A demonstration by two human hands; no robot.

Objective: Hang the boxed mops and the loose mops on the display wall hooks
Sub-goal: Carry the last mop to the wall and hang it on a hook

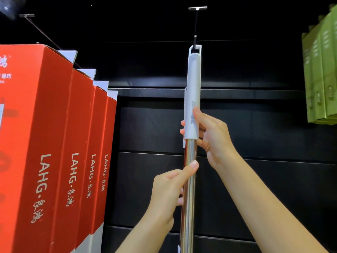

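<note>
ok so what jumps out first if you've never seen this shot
Dead centre, a mop handle stands upright, its white top looped over a wall hook, with the right hand gripping the white part and the left hand on the steel pole. On the left hang four red boxes; green boxes hang far right.

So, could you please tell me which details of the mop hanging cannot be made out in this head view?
- Mop head: the steel pole is cut off by the bottom edge.
- White plastic handle lettering: partly covered by the right hand, too small.
- Left hand fingertips: behind the pole.
- Red boxes: cut off at left.
- Green boxes: print blurred.
</note>
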